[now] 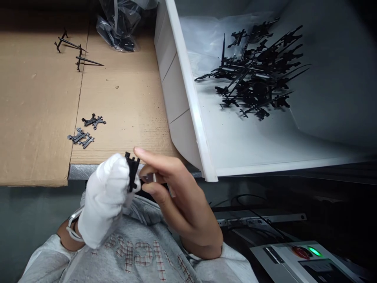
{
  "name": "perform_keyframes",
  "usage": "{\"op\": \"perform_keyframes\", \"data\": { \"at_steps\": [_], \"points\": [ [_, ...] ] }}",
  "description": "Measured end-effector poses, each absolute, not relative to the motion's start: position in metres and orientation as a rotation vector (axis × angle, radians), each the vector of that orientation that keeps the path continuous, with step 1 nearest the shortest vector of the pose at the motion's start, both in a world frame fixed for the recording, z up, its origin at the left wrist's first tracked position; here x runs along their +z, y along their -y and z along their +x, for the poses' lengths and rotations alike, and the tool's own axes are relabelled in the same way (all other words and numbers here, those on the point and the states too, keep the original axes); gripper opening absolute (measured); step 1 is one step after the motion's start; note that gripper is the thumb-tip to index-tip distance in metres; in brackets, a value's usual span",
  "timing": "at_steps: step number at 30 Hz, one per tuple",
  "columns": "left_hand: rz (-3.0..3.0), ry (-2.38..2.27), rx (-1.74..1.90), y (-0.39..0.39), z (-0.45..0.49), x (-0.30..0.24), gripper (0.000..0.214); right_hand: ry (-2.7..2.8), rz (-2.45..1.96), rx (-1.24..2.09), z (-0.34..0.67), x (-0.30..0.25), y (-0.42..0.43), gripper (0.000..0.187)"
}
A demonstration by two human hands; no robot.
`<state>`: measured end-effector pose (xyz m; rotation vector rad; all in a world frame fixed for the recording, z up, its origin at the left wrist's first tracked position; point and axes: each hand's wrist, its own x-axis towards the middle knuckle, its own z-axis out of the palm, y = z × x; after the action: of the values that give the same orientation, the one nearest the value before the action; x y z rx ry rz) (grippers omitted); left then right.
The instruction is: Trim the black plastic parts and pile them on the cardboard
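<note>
My left hand, in a white glove, is closed around a small black plastic part with notched ends. The part stands roughly upright above the cardboard's front edge. Beside it my bare right hand has thumb and fingers pinched on a small flat metal piece, perhaps a blade; most of it is hidden. The right index fingertip is at the top of the black part; whether it touches cannot be told. On the cardboard lie several similar flat black parts.
A large white bin at the right holds a heap of black parts with long thin spikes. Two spiked pieces and a clear plastic bag lie farther back. A control box with a green light stands lower right.
</note>
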<state>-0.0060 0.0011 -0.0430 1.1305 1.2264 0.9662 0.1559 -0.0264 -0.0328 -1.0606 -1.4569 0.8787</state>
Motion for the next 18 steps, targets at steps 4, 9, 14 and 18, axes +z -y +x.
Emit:
{"op": "perform_keyframes", "data": {
  "at_steps": [4, 9, 14, 18],
  "points": [
    [1.108, -1.054, 0.957, -0.011, 0.004, -0.028, 0.039, 1.153, -0.981, 1.048, 0.151, -0.033, 0.014, 0.021],
    [1.122, -1.051, 0.861, -0.009, 0.000, -0.034, 0.044, 1.026, -0.887, 1.302, 0.151, -0.037, -0.002, 0.013],
    [1.007, -1.015, 1.007, -0.011, -0.002, -0.037, 0.049, 1.010, -0.874, 1.307, 0.154, -0.046, -0.001, 0.018],
    [1.087, -1.055, 1.017, -0.009, -0.001, -0.039, 0.040, 0.978, -0.824, 1.333, 0.151, -0.043, 0.004, 0.015]
  ]
}}
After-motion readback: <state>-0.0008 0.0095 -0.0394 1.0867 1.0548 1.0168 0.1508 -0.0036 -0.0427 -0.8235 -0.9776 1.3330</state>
